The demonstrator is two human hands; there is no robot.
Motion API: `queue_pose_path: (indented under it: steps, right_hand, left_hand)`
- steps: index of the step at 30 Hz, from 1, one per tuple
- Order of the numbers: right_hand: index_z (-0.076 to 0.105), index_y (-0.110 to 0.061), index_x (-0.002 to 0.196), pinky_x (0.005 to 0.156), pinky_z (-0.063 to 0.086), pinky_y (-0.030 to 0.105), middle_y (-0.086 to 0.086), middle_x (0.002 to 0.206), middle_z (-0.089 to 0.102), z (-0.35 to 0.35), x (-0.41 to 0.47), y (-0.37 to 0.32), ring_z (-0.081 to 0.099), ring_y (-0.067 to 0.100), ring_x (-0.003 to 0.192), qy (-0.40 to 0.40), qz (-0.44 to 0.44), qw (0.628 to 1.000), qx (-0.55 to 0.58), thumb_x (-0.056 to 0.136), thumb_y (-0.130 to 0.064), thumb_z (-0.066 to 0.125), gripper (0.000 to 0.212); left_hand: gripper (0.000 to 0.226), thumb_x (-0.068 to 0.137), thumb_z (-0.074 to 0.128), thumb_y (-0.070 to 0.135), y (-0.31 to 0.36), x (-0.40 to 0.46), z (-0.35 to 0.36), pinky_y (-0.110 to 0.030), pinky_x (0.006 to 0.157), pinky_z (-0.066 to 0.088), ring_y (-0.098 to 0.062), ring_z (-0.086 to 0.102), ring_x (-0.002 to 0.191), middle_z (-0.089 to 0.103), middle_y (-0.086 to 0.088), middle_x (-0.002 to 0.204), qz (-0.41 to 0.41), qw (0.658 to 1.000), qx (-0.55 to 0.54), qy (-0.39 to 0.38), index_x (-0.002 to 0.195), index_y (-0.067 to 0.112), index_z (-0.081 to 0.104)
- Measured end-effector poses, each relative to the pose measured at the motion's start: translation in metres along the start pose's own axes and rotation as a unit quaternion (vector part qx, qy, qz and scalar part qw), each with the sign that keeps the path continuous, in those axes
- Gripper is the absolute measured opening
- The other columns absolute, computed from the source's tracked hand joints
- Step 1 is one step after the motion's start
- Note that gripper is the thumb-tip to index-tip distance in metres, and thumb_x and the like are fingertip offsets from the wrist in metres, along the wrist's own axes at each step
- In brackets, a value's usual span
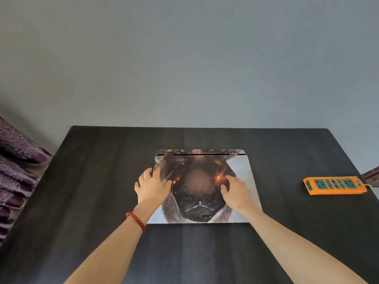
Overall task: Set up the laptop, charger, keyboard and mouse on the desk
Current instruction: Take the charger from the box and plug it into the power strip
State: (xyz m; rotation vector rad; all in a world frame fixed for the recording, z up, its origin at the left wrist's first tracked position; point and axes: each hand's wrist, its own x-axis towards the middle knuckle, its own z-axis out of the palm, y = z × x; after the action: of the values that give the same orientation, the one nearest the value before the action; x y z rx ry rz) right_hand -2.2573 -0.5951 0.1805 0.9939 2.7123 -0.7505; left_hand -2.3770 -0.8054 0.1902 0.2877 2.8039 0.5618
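A closed laptop (202, 167) with a printed picture skin on its lid lies flat in the middle of the dark wooden desk (102, 181), hinge toward the wall. My left hand (152, 186) rests on the lid's left part, fingers spread over the left edge. My right hand (235, 191) lies on the lid's right half, fingers apart and slightly bent. A red bead bracelet circles my left wrist. No charger, keyboard or mouse is in view.
An orange power strip (334, 185) with several green sockets lies near the desk's right edge. Purple bedding (16, 167) sits off the desk's left side. A plain grey wall rises behind the desk.
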Motion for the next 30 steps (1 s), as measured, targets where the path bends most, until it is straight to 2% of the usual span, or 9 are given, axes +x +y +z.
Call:
queue_pose_path:
  steps: [4,7,13,17,21,25,28,30]
  right_hand:
    - [0.052,-0.015,0.125,0.100,0.042,0.041,0.007,0.129,0.057,-0.002,-0.051,-0.042,0.051,0.027,0.118,-0.042,-0.121,0.989,0.068,0.093,-0.025,0.045,0.034]
    - [0.054,-0.015,0.123,0.096,0.043,0.031,0.004,0.126,0.059,0.007,-0.099,-0.065,0.056,0.023,0.114,-0.084,-0.210,0.970,0.091,0.093,-0.021,0.045,0.032]
    - [0.056,-0.019,0.120,0.097,0.043,0.032,0.001,0.120,0.062,0.066,-0.230,-0.105,0.055,0.019,0.110,-0.244,-0.323,0.911,0.079,0.093,-0.020,0.042,0.030]
    - [0.056,-0.019,0.119,0.087,0.043,0.026,0.003,0.118,0.061,0.121,-0.314,-0.136,0.055,0.017,0.102,-0.335,-0.397,0.854,0.037,0.094,-0.020,0.041,0.030]
    - [0.056,-0.018,0.120,0.088,0.042,0.026,0.003,0.121,0.061,0.177,-0.395,-0.161,0.056,0.019,0.107,-0.400,-0.459,0.793,-0.029,0.093,-0.021,0.042,0.030]
    - [0.053,-0.018,0.124,0.088,0.040,0.023,0.002,0.126,0.059,0.242,-0.462,-0.186,0.054,0.018,0.111,-0.442,-0.500,0.739,-0.090,0.094,-0.021,0.042,0.032]
    - [0.053,-0.018,0.125,0.089,0.041,0.025,0.001,0.126,0.059,0.301,-0.502,-0.203,0.054,0.017,0.110,-0.459,-0.507,0.719,-0.126,0.094,-0.021,0.041,0.033]
    - [0.051,-0.018,0.126,0.086,0.043,0.027,0.002,0.123,0.060,0.340,-0.519,-0.215,0.056,0.016,0.103,-0.458,-0.506,0.715,-0.149,0.093,-0.020,0.041,0.034]
  left_hand:
    - [0.047,0.089,0.051,0.036,-0.020,-0.072,-0.035,-0.046,0.104,0.032,-0.027,0.042,0.124,0.045,-0.007,0.137,0.001,0.994,-0.057,0.091,0.131,0.016,0.045]
    - [0.043,0.089,0.053,0.031,-0.044,-0.140,-0.054,-0.044,0.101,0.035,-0.027,0.045,0.121,0.048,-0.007,0.134,-0.037,0.983,-0.100,0.146,0.129,0.014,0.048]
    - [0.035,0.089,0.053,0.025,-0.133,-0.318,-0.062,-0.037,0.096,0.042,-0.025,0.055,0.111,0.057,-0.008,0.124,-0.186,0.939,-0.156,0.245,0.121,0.013,0.055]
    - [0.026,0.089,0.052,0.023,-0.200,-0.435,-0.046,-0.027,0.084,0.041,-0.022,0.058,0.102,0.061,-0.007,0.116,-0.313,0.881,-0.186,0.300,0.113,0.015,0.060]
    - [0.027,0.089,0.052,0.022,-0.259,-0.535,-0.019,-0.027,0.085,0.042,-0.021,0.058,0.107,0.061,-0.007,0.118,-0.438,0.814,-0.215,0.317,0.115,0.015,0.059]
    - [0.026,0.088,0.051,0.019,-0.321,-0.602,0.005,-0.027,0.079,0.042,-0.024,0.060,0.103,0.064,-0.008,0.115,-0.517,0.761,-0.233,0.315,0.111,0.012,0.061]
    - [0.031,0.088,0.051,0.020,-0.374,-0.630,0.026,-0.030,0.086,0.044,-0.025,0.058,0.106,0.061,-0.010,0.120,-0.562,0.728,-0.262,0.293,0.117,0.013,0.057]
    - [0.035,0.087,0.052,0.020,-0.411,-0.637,0.038,-0.033,0.090,0.045,-0.026,0.057,0.109,0.057,-0.012,0.124,-0.571,0.718,-0.286,0.276,0.121,0.013,0.053]
